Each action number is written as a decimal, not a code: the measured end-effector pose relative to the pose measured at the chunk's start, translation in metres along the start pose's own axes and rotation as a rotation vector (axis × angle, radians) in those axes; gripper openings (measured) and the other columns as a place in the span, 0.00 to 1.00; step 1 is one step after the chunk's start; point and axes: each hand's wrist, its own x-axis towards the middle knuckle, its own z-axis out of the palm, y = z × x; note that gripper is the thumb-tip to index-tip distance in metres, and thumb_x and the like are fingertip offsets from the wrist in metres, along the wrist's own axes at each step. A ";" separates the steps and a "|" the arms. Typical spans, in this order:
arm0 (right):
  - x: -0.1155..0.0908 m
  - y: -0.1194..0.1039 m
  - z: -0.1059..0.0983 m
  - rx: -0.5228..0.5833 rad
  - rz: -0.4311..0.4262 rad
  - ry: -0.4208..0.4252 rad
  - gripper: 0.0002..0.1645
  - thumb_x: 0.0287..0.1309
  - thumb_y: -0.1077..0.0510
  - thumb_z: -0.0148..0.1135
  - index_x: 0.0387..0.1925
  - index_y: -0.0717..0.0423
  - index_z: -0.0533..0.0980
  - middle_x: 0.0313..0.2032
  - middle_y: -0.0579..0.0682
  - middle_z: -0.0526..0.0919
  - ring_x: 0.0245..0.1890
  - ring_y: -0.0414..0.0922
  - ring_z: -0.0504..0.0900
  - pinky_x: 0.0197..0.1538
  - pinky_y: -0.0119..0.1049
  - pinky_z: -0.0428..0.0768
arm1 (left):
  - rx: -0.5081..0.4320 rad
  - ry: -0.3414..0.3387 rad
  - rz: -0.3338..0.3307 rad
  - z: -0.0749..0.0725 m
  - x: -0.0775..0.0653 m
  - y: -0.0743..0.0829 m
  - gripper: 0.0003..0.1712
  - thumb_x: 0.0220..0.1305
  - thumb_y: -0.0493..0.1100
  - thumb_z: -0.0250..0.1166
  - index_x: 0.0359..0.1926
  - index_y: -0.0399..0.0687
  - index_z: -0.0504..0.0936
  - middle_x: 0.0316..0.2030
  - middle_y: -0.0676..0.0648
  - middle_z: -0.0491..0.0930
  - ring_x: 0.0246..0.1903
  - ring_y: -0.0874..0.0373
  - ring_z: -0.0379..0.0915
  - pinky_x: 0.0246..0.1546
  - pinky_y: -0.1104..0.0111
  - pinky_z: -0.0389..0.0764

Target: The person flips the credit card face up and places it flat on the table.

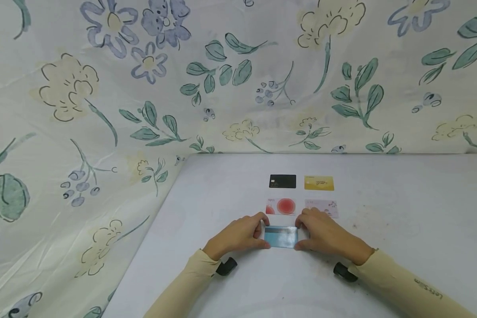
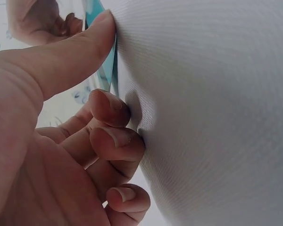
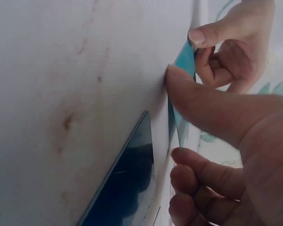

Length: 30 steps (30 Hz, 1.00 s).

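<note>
A light-blue bank card (image 1: 281, 238), a dark stripe along its far edge, lies between my two hands low over the table. My left hand (image 1: 244, 234) holds its left end, thumb at the near corner and forefinger at the far one. At the right end my right hand (image 1: 323, 232) grips it in the same way. In the left wrist view, the left thumb (image 2: 80, 54) presses the blue edge while the other fingers curl against the white surface. The right thumb (image 3: 198, 101) lies along the card's near edge in the right wrist view.
Beyond my hands lie a black card (image 1: 282, 181), a gold card (image 1: 319, 183), a white card with red circles (image 1: 285, 206) and a pale pink card (image 1: 329, 206), partly covered by my right hand. The white table (image 1: 413, 229) meets a flowered cloth (image 1: 262, 110) behind and at left.
</note>
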 end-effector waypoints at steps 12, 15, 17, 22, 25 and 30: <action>0.000 0.001 0.001 -0.044 -0.044 0.007 0.35 0.43 0.43 0.85 0.50 0.53 0.80 0.41 0.44 0.80 0.44 0.41 0.73 0.53 0.43 0.79 | 0.018 -0.001 -0.016 0.000 -0.001 -0.001 0.29 0.59 0.52 0.77 0.55 0.49 0.75 0.25 0.57 0.70 0.26 0.67 0.66 0.28 0.74 0.65; -0.001 0.000 0.001 -0.052 -0.040 0.005 0.34 0.43 0.43 0.84 0.50 0.53 0.81 0.41 0.44 0.80 0.44 0.42 0.73 0.54 0.44 0.79 | 0.015 -0.004 -0.013 0.001 -0.001 -0.002 0.28 0.60 0.52 0.77 0.56 0.49 0.76 0.25 0.57 0.70 0.25 0.67 0.66 0.27 0.74 0.65; -0.002 0.000 0.002 -0.059 -0.032 0.003 0.34 0.44 0.43 0.84 0.50 0.53 0.81 0.42 0.44 0.80 0.45 0.42 0.73 0.55 0.45 0.79 | 0.026 -0.003 -0.016 0.001 -0.002 -0.003 0.28 0.60 0.54 0.76 0.56 0.51 0.76 0.25 0.58 0.70 0.25 0.67 0.65 0.27 0.74 0.65; -0.002 -0.001 0.001 -0.059 -0.002 -0.009 0.34 0.45 0.42 0.83 0.51 0.51 0.81 0.43 0.43 0.80 0.47 0.43 0.74 0.58 0.47 0.78 | 0.056 -0.007 -0.035 0.002 -0.002 -0.003 0.29 0.61 0.58 0.75 0.58 0.54 0.77 0.25 0.58 0.70 0.25 0.67 0.65 0.27 0.74 0.64; -0.003 -0.002 -0.002 -0.052 0.014 -0.015 0.34 0.45 0.41 0.82 0.52 0.51 0.81 0.44 0.44 0.81 0.48 0.44 0.74 0.59 0.48 0.79 | 0.066 -0.009 -0.037 0.002 -0.002 -0.002 0.31 0.60 0.59 0.74 0.60 0.54 0.76 0.25 0.58 0.70 0.24 0.67 0.65 0.27 0.74 0.65; -0.003 -0.002 -0.005 -0.052 0.005 -0.004 0.35 0.46 0.41 0.82 0.53 0.51 0.81 0.43 0.43 0.81 0.48 0.43 0.74 0.56 0.48 0.79 | 0.080 0.000 -0.029 0.000 -0.001 0.000 0.33 0.60 0.61 0.74 0.61 0.55 0.76 0.24 0.58 0.71 0.24 0.67 0.65 0.26 0.74 0.65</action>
